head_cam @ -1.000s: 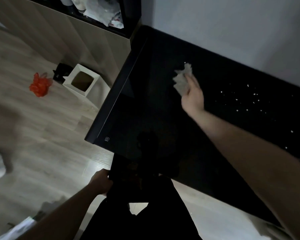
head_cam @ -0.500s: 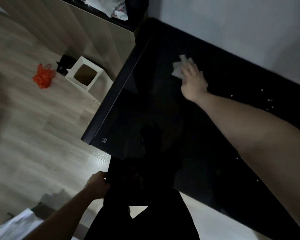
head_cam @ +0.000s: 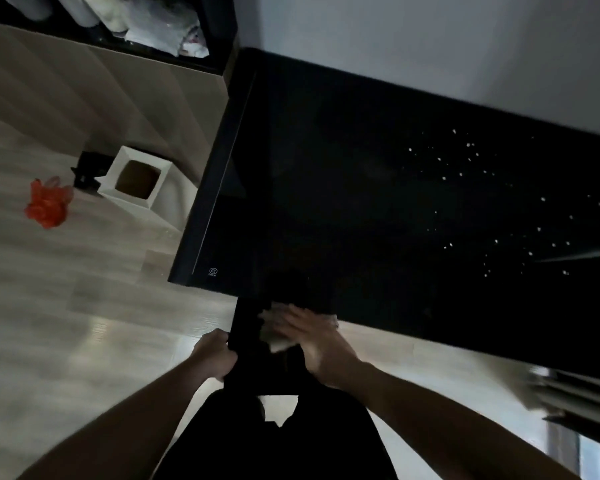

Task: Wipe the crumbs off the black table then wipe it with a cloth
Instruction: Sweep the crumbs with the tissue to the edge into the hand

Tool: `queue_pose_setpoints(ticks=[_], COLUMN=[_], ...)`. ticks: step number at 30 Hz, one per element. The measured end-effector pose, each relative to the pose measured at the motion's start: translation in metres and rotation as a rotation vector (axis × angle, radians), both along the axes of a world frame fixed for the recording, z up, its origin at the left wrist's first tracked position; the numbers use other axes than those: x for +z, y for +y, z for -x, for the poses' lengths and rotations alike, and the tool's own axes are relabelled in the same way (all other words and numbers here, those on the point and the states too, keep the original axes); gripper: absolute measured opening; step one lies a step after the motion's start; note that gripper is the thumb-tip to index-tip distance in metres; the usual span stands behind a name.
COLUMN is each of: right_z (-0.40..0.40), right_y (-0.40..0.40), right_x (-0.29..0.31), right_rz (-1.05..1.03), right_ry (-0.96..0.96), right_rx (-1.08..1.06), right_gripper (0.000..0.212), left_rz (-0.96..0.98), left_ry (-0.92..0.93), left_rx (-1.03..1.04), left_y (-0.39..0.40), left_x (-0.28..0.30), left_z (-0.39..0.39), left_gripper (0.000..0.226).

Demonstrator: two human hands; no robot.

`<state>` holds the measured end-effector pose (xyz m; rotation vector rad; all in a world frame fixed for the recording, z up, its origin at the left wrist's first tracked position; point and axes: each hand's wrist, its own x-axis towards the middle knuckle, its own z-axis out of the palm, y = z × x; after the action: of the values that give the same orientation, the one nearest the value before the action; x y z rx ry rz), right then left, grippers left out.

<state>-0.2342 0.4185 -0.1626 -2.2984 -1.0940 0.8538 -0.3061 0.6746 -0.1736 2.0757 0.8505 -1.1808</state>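
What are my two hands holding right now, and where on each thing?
The right hand presses a crumpled tissue from above at the table's near edge. The left hand grips a dark object's left edge.

Head camera looks steeply down, close over the black table [head_cam: 361, 202].

Pretty dim overall, my black table [head_cam: 378, 209] just swallows detail, only the pale crumbs [head_cam: 471, 161] pop at the right of the frame. Floor [head_cam: 49, 306] at lower left catches a soft shine. My right hand [head_cam: 312, 337] is smeared with motion blur, and the wide lens bends the edges.
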Motion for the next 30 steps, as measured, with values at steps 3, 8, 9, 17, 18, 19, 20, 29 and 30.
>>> queue_pose_setpoints(ticks=[3, 8, 9, 17, 18, 19, 20, 29, 30], right_z=[0.034, 0.009, -0.007, -0.150, -0.167, -0.181, -0.195, -0.199, -0.185], right_y=[-0.039, -0.079, -0.089, -0.224, -0.240, -0.252, -0.263, -0.246, -0.240], right_x=[0.018, 0.064, 0.071, 0.071, 0.065, 0.061, 0.055, 0.005, 0.004], right_rz=[-0.025, -0.287, -0.289, -0.031, 0.026, 0.085, 0.136, 0.319, 0.268], right_ry=[0.170, 0.092, 0.067, -0.248, -0.255, -0.242, -0.215, -0.248, -0.260], right_rx=[-0.155, -0.718, -0.809, -1.045, -1.049, -1.054, -1.054, -0.699, -0.635], right_gripper=[0.073, 0.067, 0.064, 0.060, 0.061, 0.062, 0.063, 0.078, 0.076], left_rz=[0.010, -0.013, -0.012, -0.024, -0.029, -0.039, -0.042, -0.041, -0.042], left_ry=[0.009, 0.006, -0.001, 0.024, 0.032, 0.037, 0.040, 0.029, 0.033], left_rx=[-0.039, -0.045, -0.037, 0.010, 0.024, 0.033, 0.045, 0.132, 0.152], left_y=[-0.006, -0.021, -0.026, -0.072, -0.077, -0.084, -0.091, -0.161, -0.166], left_x=[0.002, -0.002, -0.005, -0.038, -0.048, -0.051, -0.052, -0.046, -0.044], left_z=[-0.004, -0.003, -0.002, 0.001, 0.005, 0.007, 0.008, 0.007, 0.006], left_gripper=[0.041, 0.036, 0.036, 0.045, 0.045, 0.046, 0.045, 0.043, 0.044])
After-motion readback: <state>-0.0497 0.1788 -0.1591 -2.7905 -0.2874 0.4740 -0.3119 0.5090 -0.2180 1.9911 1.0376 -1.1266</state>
